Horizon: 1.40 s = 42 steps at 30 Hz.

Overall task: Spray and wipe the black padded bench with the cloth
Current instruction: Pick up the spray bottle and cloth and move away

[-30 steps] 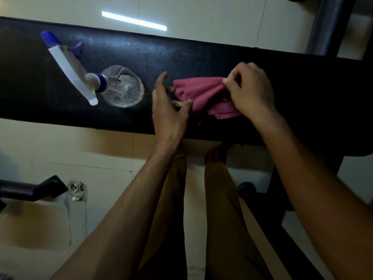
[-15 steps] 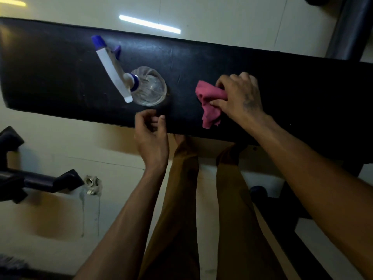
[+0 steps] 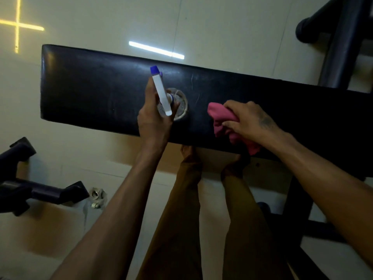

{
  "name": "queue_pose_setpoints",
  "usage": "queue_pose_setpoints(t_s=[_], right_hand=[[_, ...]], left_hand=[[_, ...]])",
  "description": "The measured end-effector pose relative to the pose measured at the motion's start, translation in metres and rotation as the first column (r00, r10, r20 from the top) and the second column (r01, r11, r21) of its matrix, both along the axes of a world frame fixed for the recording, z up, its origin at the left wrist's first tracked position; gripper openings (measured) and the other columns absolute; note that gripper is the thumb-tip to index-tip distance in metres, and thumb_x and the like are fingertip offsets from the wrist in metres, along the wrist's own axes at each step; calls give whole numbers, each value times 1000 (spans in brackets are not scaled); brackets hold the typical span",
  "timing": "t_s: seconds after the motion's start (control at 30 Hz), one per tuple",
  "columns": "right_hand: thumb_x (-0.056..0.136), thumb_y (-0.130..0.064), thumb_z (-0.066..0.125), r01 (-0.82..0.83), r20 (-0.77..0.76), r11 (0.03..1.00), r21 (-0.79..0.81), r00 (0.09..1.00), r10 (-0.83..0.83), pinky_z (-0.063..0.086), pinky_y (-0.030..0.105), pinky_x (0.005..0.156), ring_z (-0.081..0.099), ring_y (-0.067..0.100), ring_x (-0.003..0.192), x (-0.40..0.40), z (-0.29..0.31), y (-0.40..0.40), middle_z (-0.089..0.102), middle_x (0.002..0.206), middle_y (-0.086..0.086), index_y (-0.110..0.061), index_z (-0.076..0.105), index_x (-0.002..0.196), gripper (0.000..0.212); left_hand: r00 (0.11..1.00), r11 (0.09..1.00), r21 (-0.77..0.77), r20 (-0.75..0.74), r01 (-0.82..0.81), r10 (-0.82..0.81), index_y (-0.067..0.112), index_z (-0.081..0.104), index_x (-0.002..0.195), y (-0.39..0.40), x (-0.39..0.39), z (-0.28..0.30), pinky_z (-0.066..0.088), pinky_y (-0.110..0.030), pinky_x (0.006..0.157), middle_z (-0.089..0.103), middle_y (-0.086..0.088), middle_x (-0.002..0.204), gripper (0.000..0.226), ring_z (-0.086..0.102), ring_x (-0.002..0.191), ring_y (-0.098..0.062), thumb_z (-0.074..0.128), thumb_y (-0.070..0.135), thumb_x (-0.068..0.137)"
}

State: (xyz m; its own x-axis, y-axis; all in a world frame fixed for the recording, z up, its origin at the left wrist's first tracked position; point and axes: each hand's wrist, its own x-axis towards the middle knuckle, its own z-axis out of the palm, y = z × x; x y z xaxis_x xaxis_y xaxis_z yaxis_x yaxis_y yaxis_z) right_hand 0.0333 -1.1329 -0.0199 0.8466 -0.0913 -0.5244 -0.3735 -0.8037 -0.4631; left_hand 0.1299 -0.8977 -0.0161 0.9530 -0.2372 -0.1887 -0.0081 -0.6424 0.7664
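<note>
The black padded bench (image 3: 96, 91) runs across the view, its long axis from about 9 o'clock to 3 o'clock with the right end dipping a little lower. Near its middle, the left hand (image 3: 154, 120) wraps around the neck of the spray bottle (image 3: 163, 98), fingers curled on it. The bottle stands on the pad, seen from above: its clear round body sits under the white trigger head, whose long axis runs roughly 11 to 5 o'clock, with the blue nozzle tip at the 11 o'clock end. At 3 o'clock from the bottle, well apart from it, the right hand (image 3: 248, 121) clutches the bunched pink cloth (image 3: 220, 118) against the pad near the front edge, fingers bent over it and one fold trailing toward 5 o'clock.
</note>
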Motion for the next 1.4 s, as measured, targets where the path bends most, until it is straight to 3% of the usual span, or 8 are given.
queue_pose_setpoints(t_s=[0.13, 0.3, 0.47, 0.77, 0.93, 1.03, 1.23, 1.4], right_hand=[[91, -30, 75, 273, 27, 959, 76, 961, -276, 51, 31, 72, 62, 14, 82, -8, 29, 16, 65, 97, -5, -22, 64, 121, 33], [91, -29, 75, 529, 78, 819, 220, 828, -555, 49, 19, 67, 66, 4, 86, -30, 77, 45, 69, 104, -4, -18, 64, 126, 38], [91, -22, 76, 564, 50, 726, 393, 776, -629, 60, 43, 88, 69, 17, 102, -48, 132, 84, 69, 117, 4, -13, 60, 131, 44], [91, -25, 75, 334, 183, 808, 485, 865, -467, 58, 32, 72, 70, 17, 89, -64, 231, 171, 71, 105, 5, -14, 65, 122, 34], [93, -25, 73, 179, 195, 821, 542, 923, -330, 64, 30, 71, 71, 5, 78, -67, 277, 243, 71, 99, -3, -20, 63, 119, 29], [96, -23, 70, 59, 185, 807, 588, 961, -205, 64, 49, 63, 76, 20, 75, -65, 301, 295, 72, 99, 2, -18, 61, 125, 31], [96, -22, 70, -120, 195, 783, 610, 981, -1, 63, 51, 55, 76, 24, 70, -66, 329, 399, 73, 103, 7, -13, 57, 133, 40], [92, -18, 75, -153, 115, 731, 665, 988, 102, 64, 49, 58, 77, 23, 73, -68, 328, 501, 72, 100, 0, -12, 58, 132, 44]], left_hand=[[998, 998, 9, -27, 58, -58, 16, 32, 153, 10, 5, 18, 49, -3, 78, 67, 0, 113, 73, 61, 97, 1, 73, 24, 93], [999, 998, -33, 18, 45, -44, 12, 31, 153, 34, -14, 60, 61, -38, 86, 65, -8, 118, 75, 68, 101, -17, 73, 22, 92], [996, 998, -53, 88, -19, 24, 20, 34, 147, 76, -58, 112, 52, -7, 78, 57, 11, 110, 67, 59, 93, 11, 72, 24, 93], [926, 966, 12, 288, -258, 244, 34, 33, 141, 176, -156, 255, 46, -22, 64, 62, 8, 98, 62, 62, 79, -12, 71, 30, 93], [866, 912, 58, 344, -406, 364, 18, 42, 141, 238, -205, 293, 57, -44, 75, 67, -14, 107, 55, 67, 91, -30, 69, 30, 94], [819, 855, 63, 330, -515, 470, 8, 40, 149, 280, -233, 304, 54, -38, 81, 66, -14, 113, 66, 64, 100, -27, 68, 31, 95], [641, 669, 15, 301, -743, 706, 11, 53, 128, 365, -276, 306, 35, -4, 62, 56, 8, 95, 47, 52, 82, -6, 68, 39, 92], [562, 576, 19, 251, -817, 788, 7, 56, 118, 459, -300, 304, 45, -30, 62, 59, 0, 86, 38, 61, 74, -25, 73, 29, 92]])
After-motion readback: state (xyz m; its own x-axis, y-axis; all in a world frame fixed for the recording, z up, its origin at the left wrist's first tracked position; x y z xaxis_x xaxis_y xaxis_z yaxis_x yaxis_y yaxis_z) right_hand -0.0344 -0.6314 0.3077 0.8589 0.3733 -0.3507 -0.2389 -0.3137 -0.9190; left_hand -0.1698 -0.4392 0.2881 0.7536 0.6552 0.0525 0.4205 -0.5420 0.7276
